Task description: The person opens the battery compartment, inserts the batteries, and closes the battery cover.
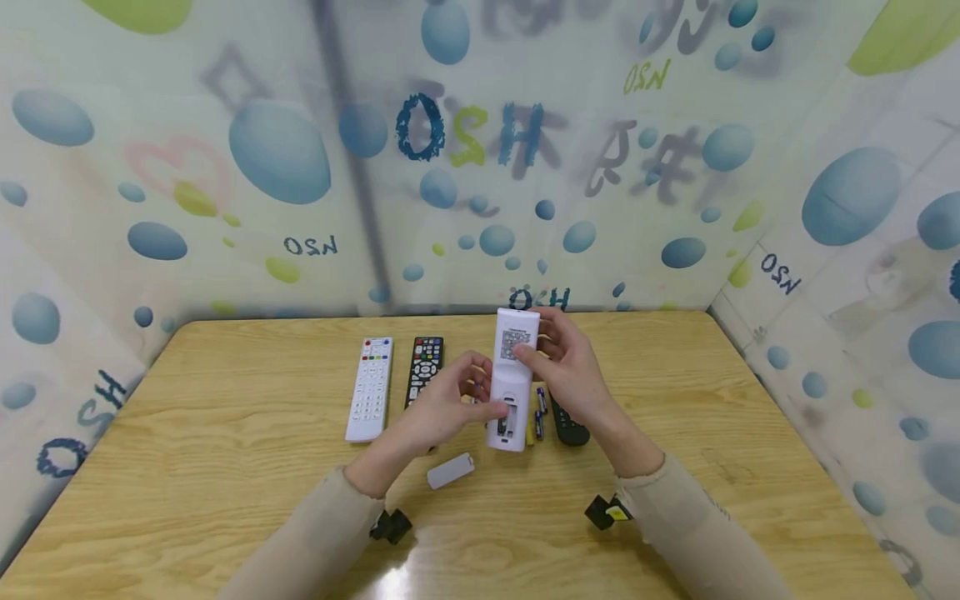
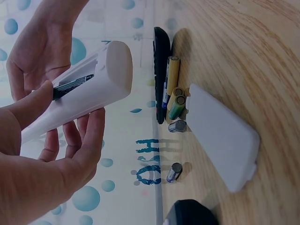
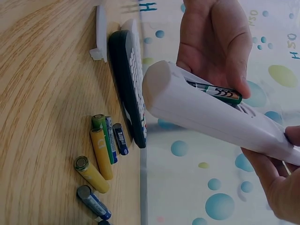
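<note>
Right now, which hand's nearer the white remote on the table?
Left. The left hand is right of the white tabletop remote; the right hand is farther right, across the held remote.

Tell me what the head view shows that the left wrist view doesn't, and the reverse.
Only head: a white remote lying on the table, and the printed label on the held remote.
Only left wrist: the held remote's end face and a loose green battery.
Both: the hands, held remote, detached battery cover.
</note>
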{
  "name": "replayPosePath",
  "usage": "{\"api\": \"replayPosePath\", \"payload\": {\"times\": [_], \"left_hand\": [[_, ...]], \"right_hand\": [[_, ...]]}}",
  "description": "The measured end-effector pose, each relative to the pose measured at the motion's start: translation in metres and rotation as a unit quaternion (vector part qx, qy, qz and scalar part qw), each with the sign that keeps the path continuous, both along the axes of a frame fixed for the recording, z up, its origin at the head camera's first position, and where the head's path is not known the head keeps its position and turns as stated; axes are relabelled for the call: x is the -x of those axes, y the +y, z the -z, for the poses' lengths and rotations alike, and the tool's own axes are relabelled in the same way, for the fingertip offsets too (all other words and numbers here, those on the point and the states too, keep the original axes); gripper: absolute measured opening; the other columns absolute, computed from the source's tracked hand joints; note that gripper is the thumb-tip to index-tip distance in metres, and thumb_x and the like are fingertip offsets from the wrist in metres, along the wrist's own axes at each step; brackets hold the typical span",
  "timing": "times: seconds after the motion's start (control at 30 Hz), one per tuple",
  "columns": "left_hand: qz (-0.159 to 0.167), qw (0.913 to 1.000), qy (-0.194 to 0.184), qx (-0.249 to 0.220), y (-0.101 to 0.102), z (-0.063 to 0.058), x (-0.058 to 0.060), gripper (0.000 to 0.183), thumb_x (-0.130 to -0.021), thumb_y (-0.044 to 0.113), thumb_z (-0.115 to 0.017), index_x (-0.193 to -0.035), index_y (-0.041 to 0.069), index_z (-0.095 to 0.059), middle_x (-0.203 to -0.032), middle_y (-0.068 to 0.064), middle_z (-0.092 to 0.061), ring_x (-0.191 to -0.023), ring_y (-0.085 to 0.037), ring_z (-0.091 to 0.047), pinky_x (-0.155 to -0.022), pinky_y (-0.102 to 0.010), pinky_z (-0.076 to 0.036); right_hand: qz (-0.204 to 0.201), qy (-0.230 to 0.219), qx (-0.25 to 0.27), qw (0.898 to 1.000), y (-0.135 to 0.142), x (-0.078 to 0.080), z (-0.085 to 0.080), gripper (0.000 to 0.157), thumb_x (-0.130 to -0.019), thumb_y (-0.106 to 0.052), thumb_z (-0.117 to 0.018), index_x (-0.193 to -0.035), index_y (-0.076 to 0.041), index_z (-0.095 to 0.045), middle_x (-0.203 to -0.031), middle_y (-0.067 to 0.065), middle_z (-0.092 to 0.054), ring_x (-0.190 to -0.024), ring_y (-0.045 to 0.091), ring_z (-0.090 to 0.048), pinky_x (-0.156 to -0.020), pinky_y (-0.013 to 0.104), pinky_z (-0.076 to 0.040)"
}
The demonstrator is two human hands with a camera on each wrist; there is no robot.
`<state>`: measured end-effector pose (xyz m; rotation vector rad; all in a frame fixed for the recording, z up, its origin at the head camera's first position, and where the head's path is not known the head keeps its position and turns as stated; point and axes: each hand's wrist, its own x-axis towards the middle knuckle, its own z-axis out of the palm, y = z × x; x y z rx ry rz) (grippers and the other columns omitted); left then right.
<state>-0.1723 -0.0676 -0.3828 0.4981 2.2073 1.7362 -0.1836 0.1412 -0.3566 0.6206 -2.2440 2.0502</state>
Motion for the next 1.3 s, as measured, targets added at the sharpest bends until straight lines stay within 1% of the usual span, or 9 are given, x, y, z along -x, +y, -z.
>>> {"api": "replayPosePath", "payload": {"times": [0.33, 0.53, 0.67, 0.73, 0.83, 0.93, 1.03, 1.2, 1.3], "left_hand": [[-0.002, 0.9995, -0.024, -0.020, 0.001, 0.001, 0.001, 0.040, -0.091, 0.008, -0.079, -0.122, 0.008, -0.054, -0.102, -0.010, -0.061, -0.094, -0.026, -0.056, -0.078, -0.034, -0.045], [-0.013, 0.9995, -0.021, -0.021, 0.002, 0.002, 0.001, 0.040, -0.091, 0.005, -0.078, -0.124, 0.007, -0.055, -0.110, -0.009, -0.060, -0.097, -0.025, -0.056, -0.080, -0.035, -0.046], [-0.017, 0.9998, 0.007, -0.005, 0.004, 0.007, 0.002, 0.040, -0.092, 0.005, -0.078, -0.125, 0.008, -0.056, -0.111, -0.009, -0.060, -0.097, -0.025, -0.057, -0.080, -0.035, -0.048], [-0.014, 0.9990, 0.041, 0.011, 0.005, 0.008, 0.002, 0.039, -0.093, 0.006, -0.076, -0.127, 0.007, -0.055, -0.111, -0.009, -0.060, -0.098, -0.024, -0.058, -0.080, -0.035, -0.051], [-0.014, 0.9943, 0.096, 0.043, 0.008, 0.009, 0.001, 0.040, -0.095, 0.007, -0.074, -0.130, 0.006, -0.054, -0.110, -0.007, -0.061, -0.098, -0.021, -0.061, -0.079, -0.034, -0.055], [-0.021, 0.9887, 0.133, 0.067, 0.011, 0.007, -0.001, 0.042, -0.096, 0.008, -0.074, -0.133, 0.006, -0.054, -0.109, -0.004, -0.063, -0.097, -0.018, -0.063, -0.078, -0.033, -0.057], [-0.022, 0.9865, 0.144, 0.073, 0.011, 0.007, 0.000, 0.043, -0.096, 0.010, -0.074, -0.135, 0.008, -0.054, -0.106, -0.003, -0.064, -0.096, -0.017, -0.064, -0.076, -0.032, -0.058], [-0.010, 0.9880, 0.136, 0.072, 0.010, 0.007, 0.002, 0.042, -0.097, 0.013, -0.074, -0.134, 0.009, -0.054, -0.105, -0.002, -0.064, -0.095, -0.017, -0.063, -0.077, -0.033, -0.057], [-0.004, 0.9863, 0.137, 0.092, 0.010, 0.008, 0.003, 0.039, -0.096, 0.012, -0.074, -0.130, 0.007, -0.057, -0.105, -0.005, -0.064, -0.094, -0.017, -0.063, -0.078, -0.033, -0.057]], "right_hand": [[0.005, 0.000, -0.005, 1.000, -0.002, 0.000, 0.000, 0.044, -0.101, 0.001, -0.062, -0.142, 0.002, -0.045, -0.124, 0.025, -0.058, -0.102, 0.033, -0.064, -0.076, 0.038, -0.061], [0.009, -0.006, -0.005, 1.000, -0.004, 0.000, 0.000, 0.044, -0.102, 0.000, -0.061, -0.143, 0.001, -0.045, -0.125, 0.024, -0.058, -0.104, 0.034, -0.064, -0.076, 0.039, -0.061], [0.011, -0.008, -0.003, 1.000, -0.004, 0.001, 0.000, 0.044, -0.102, 0.001, -0.061, -0.142, 0.001, -0.045, -0.126, 0.025, -0.058, -0.105, 0.035, -0.064, -0.076, 0.041, -0.061], [0.015, -0.009, -0.004, 1.000, -0.003, 0.002, 0.001, 0.044, -0.101, 0.001, -0.061, -0.142, 0.001, -0.045, -0.126, 0.025, -0.058, -0.106, 0.036, -0.064, -0.077, 0.042, -0.061], [0.023, -0.008, -0.009, 1.000, -0.002, 0.003, 0.002, 0.044, -0.101, 0.001, -0.061, -0.142, 0.001, -0.045, -0.126, 0.025, -0.057, -0.107, 0.037, -0.064, -0.078, 0.042, -0.061], [0.032, -0.006, -0.014, 0.999, 0.000, 0.006, 0.002, 0.044, -0.101, -0.001, -0.062, -0.142, -0.001, -0.045, -0.127, 0.024, -0.057, -0.109, 0.037, -0.063, -0.078, 0.040, -0.062], [0.034, -0.007, -0.015, 0.999, 0.003, 0.008, 0.001, 0.045, -0.102, -0.003, -0.062, -0.143, -0.002, -0.045, -0.128, 0.023, -0.057, -0.109, 0.037, -0.063, -0.077, 0.039, -0.062], [0.039, -0.010, -0.014, 0.999, 0.006, 0.011, 0.000, 0.046, -0.101, -0.005, -0.064, -0.144, -0.003, -0.046, -0.127, 0.022, -0.057, -0.108, 0.036, -0.063, -0.074, 0.039, -0.062], [0.053, -0.009, -0.019, 0.998, 0.008, 0.012, 0.000, 0.046, -0.101, -0.006, -0.065, -0.143, -0.003, -0.047, -0.127, 0.021, -0.058, -0.108, 0.035, -0.063, -0.073, 0.037, -0.061]]}}
